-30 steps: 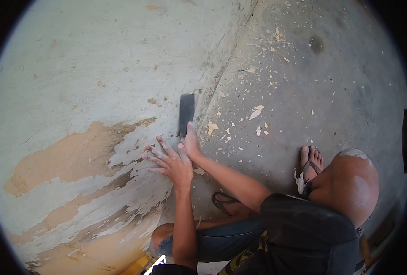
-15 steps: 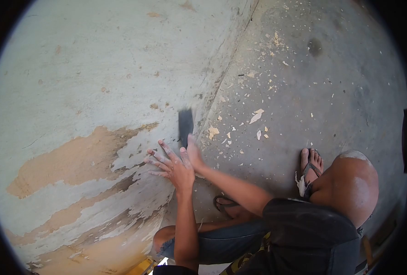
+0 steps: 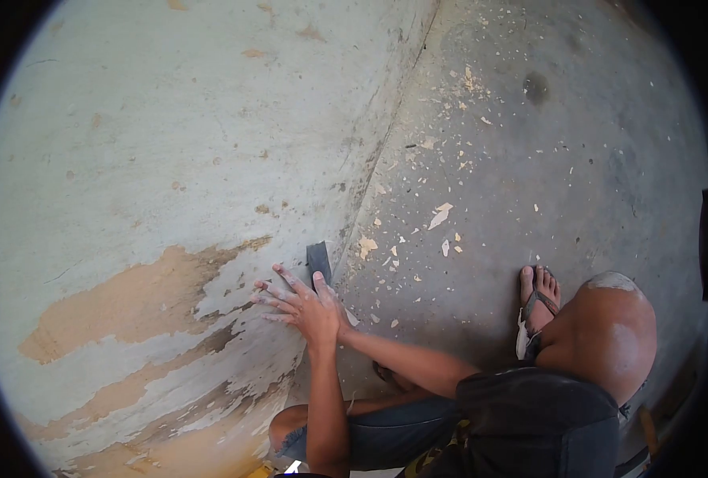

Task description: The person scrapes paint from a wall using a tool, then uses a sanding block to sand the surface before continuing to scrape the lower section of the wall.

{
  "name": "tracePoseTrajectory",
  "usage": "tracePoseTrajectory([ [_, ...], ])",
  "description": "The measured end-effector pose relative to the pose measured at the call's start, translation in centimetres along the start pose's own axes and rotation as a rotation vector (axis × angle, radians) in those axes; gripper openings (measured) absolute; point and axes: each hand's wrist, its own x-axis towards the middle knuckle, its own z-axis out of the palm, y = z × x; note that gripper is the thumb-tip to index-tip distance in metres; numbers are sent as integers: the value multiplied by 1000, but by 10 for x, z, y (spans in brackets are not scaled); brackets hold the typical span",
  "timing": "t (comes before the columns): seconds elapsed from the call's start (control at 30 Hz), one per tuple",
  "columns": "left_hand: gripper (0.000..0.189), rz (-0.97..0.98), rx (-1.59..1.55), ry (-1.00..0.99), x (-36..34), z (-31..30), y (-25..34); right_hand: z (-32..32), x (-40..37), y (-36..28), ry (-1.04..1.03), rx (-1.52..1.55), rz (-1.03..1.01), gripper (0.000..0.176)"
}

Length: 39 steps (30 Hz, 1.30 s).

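My left hand lies on the wall with its fingers spread and pale dust on them. Behind and partly under it, my right hand is mostly covered from view. A flat, dark grey scraper sticks out past my right hand, which grips its near end. The scraper's far end lies against the wall, close to the corner where wall meets floor. Left of my hands, the pale green paint is gone in a large tan patch, with ragged streaks below it.
On the grey concrete floor, loose paint flakes lie scattered along the wall's foot. My bent knee and a foot in a flip-flop are at the right. Something yellow shows at the bottom edge.
The scraper, blurred before, has moved down the wall toward me with my right hand. My right hand is now more covered by my left, which stays spread in nearly the same place.
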Motion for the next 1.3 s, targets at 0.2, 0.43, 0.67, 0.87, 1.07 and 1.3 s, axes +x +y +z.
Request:
tracePoseTrajectory([
  [0.2, 82, -5, -16, -69, -3, -12, -5, -7, 69, 19, 161, 100, -58, 67],
  [0.43, 79, 8, -10, 11, 1, 4, 0, 9, 59, 53, 115, -62, -92, 68],
  [0.67, 81, -11, -16, -90, -2, -9, -4, -8, 48, -8, 228, 128, -118, 74],
  [0.87, 82, 19, -60, 14, -2, 2, -1, 2, 45, 58, -39, -276, -55, 70],
  [1.07, 84, -15, 9, -109, -1, -9, -4, -5, 79, 33, 215, 333, -7, 67],
  [1.3, 83, 21, -57, 9, -3, -1, -2, 9, 111, 90, 439, 307, -96, 60],
])
